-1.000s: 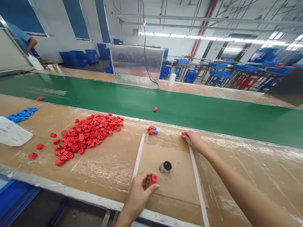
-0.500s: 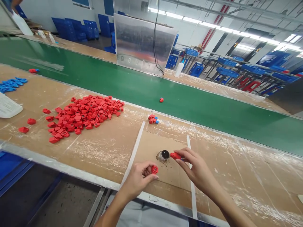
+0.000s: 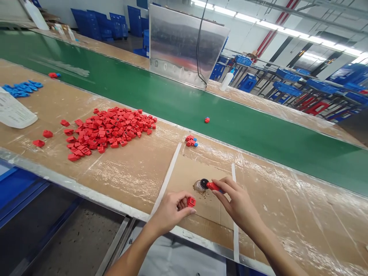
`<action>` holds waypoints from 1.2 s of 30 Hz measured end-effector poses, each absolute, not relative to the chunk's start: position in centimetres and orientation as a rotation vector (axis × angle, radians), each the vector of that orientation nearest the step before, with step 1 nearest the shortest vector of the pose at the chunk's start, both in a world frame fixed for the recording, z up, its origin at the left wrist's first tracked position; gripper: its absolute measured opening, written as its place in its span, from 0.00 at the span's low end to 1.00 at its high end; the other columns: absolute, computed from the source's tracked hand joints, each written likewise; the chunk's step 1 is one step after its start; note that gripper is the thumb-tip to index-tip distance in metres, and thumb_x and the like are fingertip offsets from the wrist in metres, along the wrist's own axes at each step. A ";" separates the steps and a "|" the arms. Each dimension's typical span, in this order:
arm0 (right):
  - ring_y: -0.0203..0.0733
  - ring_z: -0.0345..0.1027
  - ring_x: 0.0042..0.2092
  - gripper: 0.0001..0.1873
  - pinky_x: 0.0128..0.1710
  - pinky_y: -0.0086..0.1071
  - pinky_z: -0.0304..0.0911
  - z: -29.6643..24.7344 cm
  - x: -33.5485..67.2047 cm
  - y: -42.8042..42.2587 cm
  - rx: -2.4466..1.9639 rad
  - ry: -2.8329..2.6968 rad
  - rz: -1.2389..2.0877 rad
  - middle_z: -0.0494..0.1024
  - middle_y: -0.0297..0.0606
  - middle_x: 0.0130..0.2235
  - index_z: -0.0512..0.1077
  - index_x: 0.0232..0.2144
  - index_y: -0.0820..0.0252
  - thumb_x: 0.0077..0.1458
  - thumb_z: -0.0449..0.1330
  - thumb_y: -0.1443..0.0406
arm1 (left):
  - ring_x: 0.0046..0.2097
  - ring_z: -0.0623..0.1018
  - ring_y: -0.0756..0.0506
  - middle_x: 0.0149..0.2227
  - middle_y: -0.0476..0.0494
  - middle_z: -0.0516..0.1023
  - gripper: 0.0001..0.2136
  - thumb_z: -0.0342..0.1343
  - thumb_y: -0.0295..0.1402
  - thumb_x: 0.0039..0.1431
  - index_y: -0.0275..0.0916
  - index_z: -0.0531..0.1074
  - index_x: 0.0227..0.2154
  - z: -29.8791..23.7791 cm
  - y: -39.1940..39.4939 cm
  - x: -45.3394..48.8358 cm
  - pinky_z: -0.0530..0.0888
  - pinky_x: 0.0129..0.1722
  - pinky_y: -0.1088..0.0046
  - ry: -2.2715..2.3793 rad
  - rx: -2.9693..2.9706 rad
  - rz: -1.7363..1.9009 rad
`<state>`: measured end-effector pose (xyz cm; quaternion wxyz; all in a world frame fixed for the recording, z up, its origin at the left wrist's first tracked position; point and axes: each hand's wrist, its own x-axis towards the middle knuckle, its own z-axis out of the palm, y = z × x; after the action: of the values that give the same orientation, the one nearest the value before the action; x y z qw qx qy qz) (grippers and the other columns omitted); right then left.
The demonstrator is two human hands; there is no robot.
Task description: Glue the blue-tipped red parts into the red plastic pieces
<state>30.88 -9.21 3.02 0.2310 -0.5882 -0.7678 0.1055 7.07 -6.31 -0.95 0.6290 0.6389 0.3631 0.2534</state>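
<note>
My left hand (image 3: 174,209) is closed on a small red plastic block (image 3: 191,201) with a square opening facing up. My right hand (image 3: 234,195) pinches a red plastic piece (image 3: 212,186); a bit of blue shows under the fingers. The tip of that piece meets the rim of a small glass jar (image 3: 199,186) with a dark mouth, which stands tilted toward my right hand. Dark specks are scattered on the cardboard sheet (image 3: 186,172) around the jar. Beyond it lie a few red pieces with blue ends (image 3: 191,141).
A heap of red blocks (image 3: 112,128) covers the bench on the left, with blue pieces (image 3: 24,89) and a paper sheet (image 3: 15,111) farther left. Behind runs a green conveyor belt (image 3: 172,99) carrying a red-and-blue piece (image 3: 207,120). A white bottle (image 3: 227,80) stands across the belt.
My right hand has brought its red piece leftward, from just beside the jar to its rim. My left hand keeps its block in place. The whole view has shifted slightly.
</note>
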 end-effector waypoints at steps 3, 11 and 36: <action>0.42 0.68 0.35 0.14 0.34 0.34 0.65 3.0 30.8 -9.1 -1.618 -2.138 0.258 0.70 0.43 0.39 0.68 0.50 0.60 0.69 0.49 0.60 | 0.31 0.68 0.51 0.28 0.50 0.70 0.10 0.60 0.35 0.56 0.36 0.75 0.38 -0.8 -6.3 7.1 0.65 0.32 0.77 0.837 1.464 0.577; 0.42 0.68 0.35 0.13 0.34 0.35 0.65 3.5 30.7 -9.2 -1.643 -2.134 0.263 0.70 0.42 0.40 0.69 0.50 0.59 0.69 0.50 0.61 | 0.31 0.66 0.52 0.27 0.50 0.68 0.10 0.61 0.34 0.55 0.34 0.75 0.38 -1.0 -6.2 7.1 0.64 0.31 0.77 0.825 1.436 0.583; 0.38 0.68 0.41 0.09 0.40 0.30 0.63 4.1 26.6 -11.0 -1.447 -2.000 0.724 0.71 0.37 0.43 0.68 0.49 0.54 0.67 0.54 0.67 | 0.29 0.71 0.52 0.30 0.48 0.72 0.10 0.58 0.33 0.57 0.34 0.74 0.41 -2.1 -6.4 7.0 0.70 0.31 0.77 0.663 1.123 0.565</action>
<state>26.58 -11.03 4.10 0.2807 -0.5400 -0.7460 0.2703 7.05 -6.43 -2.08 0.7579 0.5155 0.3044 0.2592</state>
